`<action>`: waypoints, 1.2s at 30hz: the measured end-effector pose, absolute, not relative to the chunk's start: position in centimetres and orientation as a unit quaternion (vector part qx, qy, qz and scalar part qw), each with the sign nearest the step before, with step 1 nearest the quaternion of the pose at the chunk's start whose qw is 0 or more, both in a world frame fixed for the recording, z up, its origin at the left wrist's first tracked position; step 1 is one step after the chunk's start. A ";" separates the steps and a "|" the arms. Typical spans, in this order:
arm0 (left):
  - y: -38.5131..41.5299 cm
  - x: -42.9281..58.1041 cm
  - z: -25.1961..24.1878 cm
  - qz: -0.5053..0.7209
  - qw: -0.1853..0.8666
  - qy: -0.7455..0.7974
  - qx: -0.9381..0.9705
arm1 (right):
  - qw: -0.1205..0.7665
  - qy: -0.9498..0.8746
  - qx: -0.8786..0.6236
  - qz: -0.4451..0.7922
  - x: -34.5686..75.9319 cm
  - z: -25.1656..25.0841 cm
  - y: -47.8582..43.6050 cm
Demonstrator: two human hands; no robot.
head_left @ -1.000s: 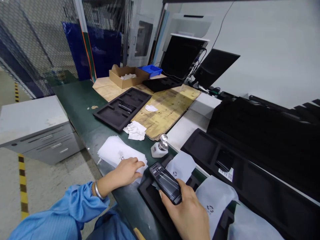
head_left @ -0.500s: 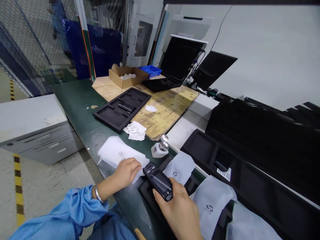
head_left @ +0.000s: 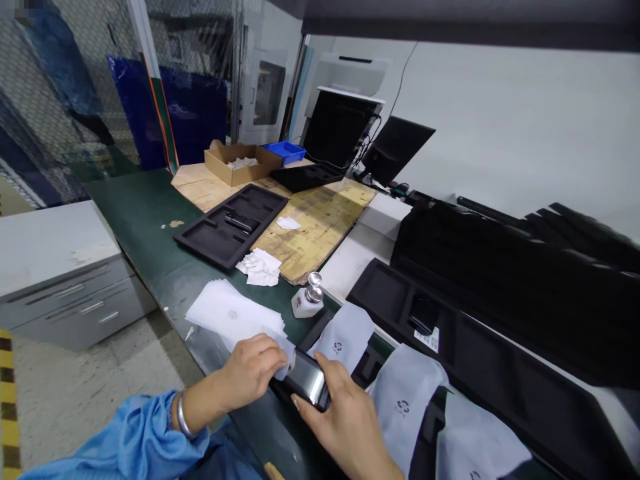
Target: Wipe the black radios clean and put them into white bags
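A green-topped workbench (head_left: 135, 207) runs from near to far, with a black foam tray (head_left: 210, 243) farther back. Nearer, at left, lies a fanned stack of white bags (head_left: 220, 310). The right hand (head_left: 347, 413) grasps the near end of a black handheld device (head_left: 306, 381) over the bench; the left hand (head_left: 253, 372) pinches a translucent bag (head_left: 287, 365) at its far end. A pump bottle (head_left: 306, 303) stands beyond.

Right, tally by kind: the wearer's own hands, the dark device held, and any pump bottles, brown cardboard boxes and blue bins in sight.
Left hand and right hand: 2
Held device: 1
Pump bottle: 1
Brown cardboard box: 1
Blue bin: 1
Total: 6
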State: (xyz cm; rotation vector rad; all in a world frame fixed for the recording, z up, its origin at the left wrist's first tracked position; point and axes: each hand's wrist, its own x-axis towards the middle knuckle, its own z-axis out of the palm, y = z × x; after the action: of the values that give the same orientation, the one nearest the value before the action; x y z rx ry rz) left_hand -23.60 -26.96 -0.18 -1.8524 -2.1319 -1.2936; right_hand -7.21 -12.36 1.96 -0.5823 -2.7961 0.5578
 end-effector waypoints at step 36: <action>-20.5 -17.7 5.2 -0.648 -0.081 -0.591 -0.474 | 0.213 -0.848 -0.174 0.453 -2.4 6.0 -11.8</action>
State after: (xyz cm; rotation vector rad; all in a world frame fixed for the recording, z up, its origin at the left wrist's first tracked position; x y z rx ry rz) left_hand -17.71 -20.46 5.20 -1.5724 -1.9571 -2.1468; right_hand -2.36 -11.77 5.98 -0.4832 -2.3548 1.2563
